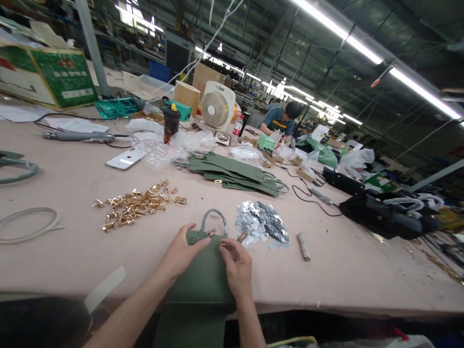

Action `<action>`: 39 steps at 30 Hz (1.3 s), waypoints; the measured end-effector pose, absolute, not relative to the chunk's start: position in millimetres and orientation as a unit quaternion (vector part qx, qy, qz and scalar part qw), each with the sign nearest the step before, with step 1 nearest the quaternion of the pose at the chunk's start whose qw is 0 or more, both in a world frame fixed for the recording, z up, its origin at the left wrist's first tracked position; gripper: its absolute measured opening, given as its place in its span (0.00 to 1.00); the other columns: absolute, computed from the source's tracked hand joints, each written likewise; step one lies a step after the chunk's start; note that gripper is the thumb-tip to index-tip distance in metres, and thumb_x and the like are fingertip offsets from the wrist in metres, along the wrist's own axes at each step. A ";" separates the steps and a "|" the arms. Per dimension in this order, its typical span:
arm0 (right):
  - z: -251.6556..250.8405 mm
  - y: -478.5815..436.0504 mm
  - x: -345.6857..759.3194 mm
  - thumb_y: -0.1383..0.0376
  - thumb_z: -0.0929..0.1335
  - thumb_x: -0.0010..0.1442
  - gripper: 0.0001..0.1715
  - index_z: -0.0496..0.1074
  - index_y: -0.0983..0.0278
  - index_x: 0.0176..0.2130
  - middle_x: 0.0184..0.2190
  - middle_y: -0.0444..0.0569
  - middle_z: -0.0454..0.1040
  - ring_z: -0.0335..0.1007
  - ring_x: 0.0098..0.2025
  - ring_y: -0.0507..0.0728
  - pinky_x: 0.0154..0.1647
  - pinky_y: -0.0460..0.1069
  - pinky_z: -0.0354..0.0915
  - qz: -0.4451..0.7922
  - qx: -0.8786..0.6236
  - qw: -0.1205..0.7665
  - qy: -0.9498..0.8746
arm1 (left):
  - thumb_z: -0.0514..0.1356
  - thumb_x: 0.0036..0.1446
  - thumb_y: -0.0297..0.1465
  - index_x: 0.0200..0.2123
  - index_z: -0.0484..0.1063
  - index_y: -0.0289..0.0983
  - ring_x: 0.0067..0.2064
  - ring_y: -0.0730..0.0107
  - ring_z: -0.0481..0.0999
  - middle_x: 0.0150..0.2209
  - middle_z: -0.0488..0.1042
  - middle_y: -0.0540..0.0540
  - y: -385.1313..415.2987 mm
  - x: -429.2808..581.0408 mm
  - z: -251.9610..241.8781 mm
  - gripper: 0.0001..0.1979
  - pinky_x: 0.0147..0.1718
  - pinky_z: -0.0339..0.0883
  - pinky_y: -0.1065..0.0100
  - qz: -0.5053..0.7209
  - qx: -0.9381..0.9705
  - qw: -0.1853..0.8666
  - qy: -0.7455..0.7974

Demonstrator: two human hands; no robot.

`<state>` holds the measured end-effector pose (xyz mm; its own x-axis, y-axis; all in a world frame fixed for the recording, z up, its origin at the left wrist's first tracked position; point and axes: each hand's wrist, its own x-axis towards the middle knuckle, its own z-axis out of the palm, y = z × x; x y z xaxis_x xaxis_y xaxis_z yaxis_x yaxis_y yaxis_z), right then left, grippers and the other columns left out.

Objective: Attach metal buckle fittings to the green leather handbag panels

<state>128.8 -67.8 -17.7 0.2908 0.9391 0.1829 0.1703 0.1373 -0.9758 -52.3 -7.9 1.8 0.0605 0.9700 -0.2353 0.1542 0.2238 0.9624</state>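
Note:
A green leather bag panel [204,280] with a loop handle [214,217] lies at the near table edge and hangs over it. My left hand [182,254] rests on the panel's top left corner, fingers curled, thumb pressing near a gold clasp [211,232]. My right hand [236,264] pinches a small gold metal fitting [232,242] at the panel's top right. A heap of gold metal fittings [138,205] lies to the left, and a pile of small silver pieces [261,222] to the right.
A stack of green panels [235,173], a white phone [125,159], a dark cup [171,123], a white fan [217,107] and a grey roll [303,246] sit on the beige table [62,187]. Black bags [384,211] lie far right. Another person [281,119] works at the far end.

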 end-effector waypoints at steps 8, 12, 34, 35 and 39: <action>-16.2 -67.5 129.3 0.59 0.74 0.62 0.11 0.81 0.60 0.44 0.43 0.50 0.84 0.80 0.44 0.60 0.49 0.53 0.75 0.334 -0.577 0.566 -0.485 | 0.70 0.54 0.43 0.50 0.73 0.36 0.37 0.60 0.81 0.38 0.82 0.44 -11.8 -55.5 -0.1 0.25 0.36 0.76 0.63 0.398 0.406 0.703 0.427; -15.8 -67.1 128.9 0.58 0.75 0.60 0.12 0.82 0.60 0.44 0.43 0.51 0.84 0.81 0.45 0.61 0.49 0.54 0.75 0.350 -0.571 0.570 -0.475 | 0.72 0.52 0.41 0.49 0.72 0.38 0.38 0.60 0.82 0.38 0.82 0.46 -15.1 -62.1 3.0 0.24 0.38 0.77 0.62 0.390 0.369 0.748 0.391; -3.4 -72.1 125.2 0.67 0.68 0.70 0.13 0.81 0.55 0.49 0.48 0.49 0.83 0.79 0.51 0.60 0.56 0.55 0.74 0.196 -0.535 0.524 -0.633 | 0.70 0.54 0.35 0.45 0.72 0.36 0.36 0.58 0.84 0.35 0.83 0.44 -16.9 -62.8 -0.9 0.18 0.38 0.79 0.59 0.358 0.250 0.824 0.362; -3.2 -71.7 124.9 0.67 0.68 0.70 0.13 0.81 0.56 0.49 0.47 0.50 0.83 0.79 0.51 0.59 0.55 0.55 0.74 0.189 -0.532 0.520 -0.641 | 0.71 0.54 0.36 0.45 0.72 0.36 0.36 0.58 0.84 0.34 0.83 0.44 -17.2 -62.4 -1.0 0.18 0.38 0.79 0.59 0.360 0.252 0.820 0.365; -3.9 -69.6 124.4 0.68 0.68 0.70 0.13 0.81 0.57 0.49 0.46 0.50 0.83 0.80 0.50 0.59 0.55 0.55 0.76 0.160 -0.521 0.519 -0.659 | 0.71 0.55 0.38 0.47 0.74 0.35 0.38 0.52 0.85 0.38 0.84 0.39 -17.7 -62.1 -0.3 0.20 0.40 0.80 0.57 0.356 0.261 0.814 0.378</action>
<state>124.4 -69.6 -3.9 0.0810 0.8521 0.5171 0.5209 0.4062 -0.7508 -62.1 -17.7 -0.3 0.4612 0.7766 -0.4292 -0.3831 0.6106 0.6931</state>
